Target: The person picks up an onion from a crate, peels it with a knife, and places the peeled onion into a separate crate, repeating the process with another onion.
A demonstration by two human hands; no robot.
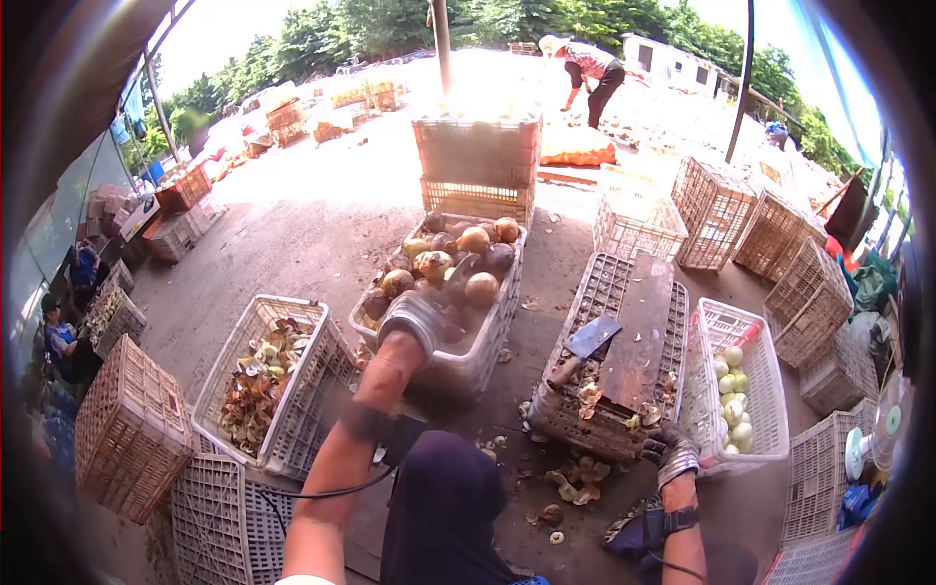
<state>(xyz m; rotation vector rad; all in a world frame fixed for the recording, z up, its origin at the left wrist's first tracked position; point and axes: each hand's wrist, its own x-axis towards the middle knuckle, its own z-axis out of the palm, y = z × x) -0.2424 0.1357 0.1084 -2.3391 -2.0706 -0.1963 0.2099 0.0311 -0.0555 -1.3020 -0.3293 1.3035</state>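
Observation:
My left hand (414,317), in a grey and white glove, reaches over the near part of a white crate (492,336) heaped with brown-skinned onions (434,263). Its fingers are smeared by motion, so any grip is hidden. My right hand (673,453), also gloved, hovers by the near end of an upturned crate (561,414), fingers apart and nothing visible in them. A wooden board (639,331) lies across that crate, with a cleaver (593,337) resting beside it. Peeled pale onions (733,400) sit in a white crate (765,424) to the right.
Another crate (210,400) at left holds onion skins (268,380). Stacked crates (478,161) stand ahead, and more crates (717,210) line the right. Peel scraps (580,478) litter the floor. One person (590,73) bends over far off; another person (60,336) sits at left.

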